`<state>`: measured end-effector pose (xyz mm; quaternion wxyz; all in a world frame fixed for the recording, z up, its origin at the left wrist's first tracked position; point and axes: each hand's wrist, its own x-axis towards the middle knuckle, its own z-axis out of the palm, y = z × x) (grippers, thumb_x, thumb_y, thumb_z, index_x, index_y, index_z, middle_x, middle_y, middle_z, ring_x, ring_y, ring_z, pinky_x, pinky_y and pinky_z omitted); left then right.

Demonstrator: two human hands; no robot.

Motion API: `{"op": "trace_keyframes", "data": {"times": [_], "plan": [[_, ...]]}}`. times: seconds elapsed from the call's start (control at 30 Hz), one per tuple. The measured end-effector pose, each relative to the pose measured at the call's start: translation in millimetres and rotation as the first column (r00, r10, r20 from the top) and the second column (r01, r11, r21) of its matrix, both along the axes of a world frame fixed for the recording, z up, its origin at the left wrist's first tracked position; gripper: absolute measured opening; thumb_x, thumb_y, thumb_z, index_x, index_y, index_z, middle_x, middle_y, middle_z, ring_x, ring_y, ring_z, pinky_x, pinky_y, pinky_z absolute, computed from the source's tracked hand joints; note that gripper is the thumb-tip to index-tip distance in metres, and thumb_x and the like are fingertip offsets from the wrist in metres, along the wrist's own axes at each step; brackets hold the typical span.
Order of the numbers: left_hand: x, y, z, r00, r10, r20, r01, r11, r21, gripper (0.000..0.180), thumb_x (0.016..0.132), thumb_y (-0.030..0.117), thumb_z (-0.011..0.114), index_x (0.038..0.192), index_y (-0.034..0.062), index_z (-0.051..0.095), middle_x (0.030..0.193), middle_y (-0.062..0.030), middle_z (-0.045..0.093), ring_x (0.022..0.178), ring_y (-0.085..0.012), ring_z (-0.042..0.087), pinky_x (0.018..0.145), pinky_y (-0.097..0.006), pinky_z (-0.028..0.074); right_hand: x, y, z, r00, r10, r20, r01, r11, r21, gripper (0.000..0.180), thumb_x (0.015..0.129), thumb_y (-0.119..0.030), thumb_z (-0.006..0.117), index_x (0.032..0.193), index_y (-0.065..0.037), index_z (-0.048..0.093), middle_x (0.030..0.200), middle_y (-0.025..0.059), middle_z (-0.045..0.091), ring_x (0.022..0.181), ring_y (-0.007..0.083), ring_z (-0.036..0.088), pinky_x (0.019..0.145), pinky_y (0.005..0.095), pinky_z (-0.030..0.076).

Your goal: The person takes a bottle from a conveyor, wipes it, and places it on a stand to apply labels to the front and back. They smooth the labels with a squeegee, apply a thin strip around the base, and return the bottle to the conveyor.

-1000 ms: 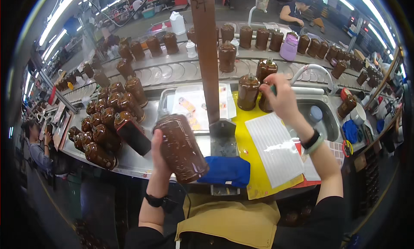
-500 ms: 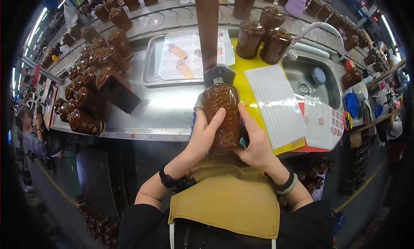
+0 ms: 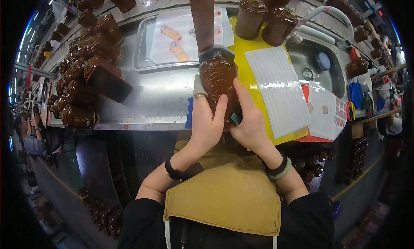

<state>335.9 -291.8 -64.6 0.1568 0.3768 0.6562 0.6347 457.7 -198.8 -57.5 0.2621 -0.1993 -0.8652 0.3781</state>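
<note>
Brown bottle moved rightward; left hand, right hand clamped round it; steel counter; co-worker leftward

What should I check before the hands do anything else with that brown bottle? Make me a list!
1. Bottle held from both sides: ok, left hand and right hand are on it.
2. Bottle's neck capped: cannot tell, too blurred.
3. Green piece by the right hand known: cannot tell, mostly hidden.
4. White sheet on the yellow sheet: ok.
5. Sink empty: not ok, a blue round thing is inside.
</note>
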Motion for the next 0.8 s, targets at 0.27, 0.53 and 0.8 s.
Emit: {"op": "trace_keyframes", "data": {"times": [0.27,0.53,0.8], "plan": [[-9.5,-8.3,-5.4,0.973,-0.082,0.215,0.084,0.996,0.0,0.06,0.108,0.013,0.053,0.159,-0.0108,0.028,0.144,-0.0244,0.056,0.128,-0.033,0.058,0.11,-0.04,0.043,7.2,8.5,-12.5,1.0,0.011,-0.011,-0.012,0.994,-0.106,0.114,0.068,-0.006,0.091,0.166,-0.007,0.033,0.149,0.0271,0.056,0.131,0.0441,0.06,0.106,0.0451,0.053],[-1.9,-14.6,-0.4,0.992,-0.066,-0.106,0.06,0.996,-0.059,0.077,0.102,0.021,0.064,0.159,-0.0135,0.025,0.154,-0.0327,0.042,0.141,-0.0464,0.043,0.12,-0.05,0.032,10.8,4.4,5.3,0.999,0.011,0.047,-0.011,1.0,-0.003,0.107,0.069,-0.003,0.087,0.164,-0.009,0.039,0.134,0.0226,0.062,0.114,0.0421,0.066,0.094,0.0445,0.057],[-37.7,-33.6,-3.7,0.948,-0.192,-0.254,0.155,0.975,-0.159,0.075,0.096,0.013,0.068,0.159,-0.0108,0.033,0.152,-0.0316,0.049,0.138,-0.0461,0.05,0.118,-0.048,0.038,6.7,3.9,14.0,0.998,-0.014,0.054,0.015,1.0,-0.017,0.099,0.071,-0.013,0.093,0.16,-0.015,0.049,0.135,0.0181,0.06,0.109,0.0355,0.069,0.089,0.0404,0.059]]}}
